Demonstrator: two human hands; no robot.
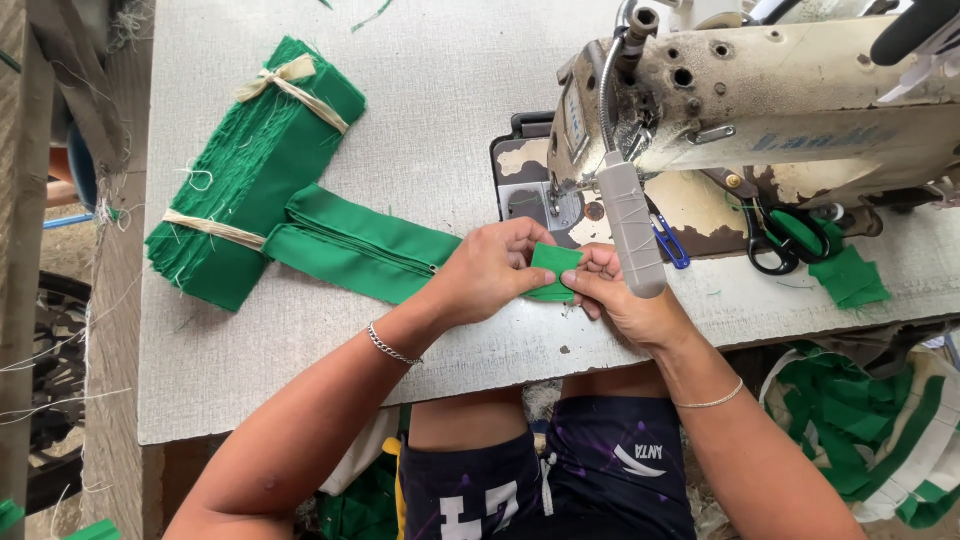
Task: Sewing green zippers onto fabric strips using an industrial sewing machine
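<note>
A small folded green fabric piece (553, 268) is pinched between both of my hands just in front of the sewing machine (760, 110). My left hand (485, 275) grips its left side with thumb and fingers. My right hand (620, 300) holds its right edge, partly behind the machine's grey lamp head (632, 228). The needle area (555, 200) lies just beyond the piece.
A tied bundle of green fabric strips (250, 170) lies at the table's left, with sewn green pieces (360, 245) beside it. Black-handled scissors (775, 245), blue snips (668, 245) and a green scrap (850, 278) sit right. A sack of green cloth (870, 430) stands below.
</note>
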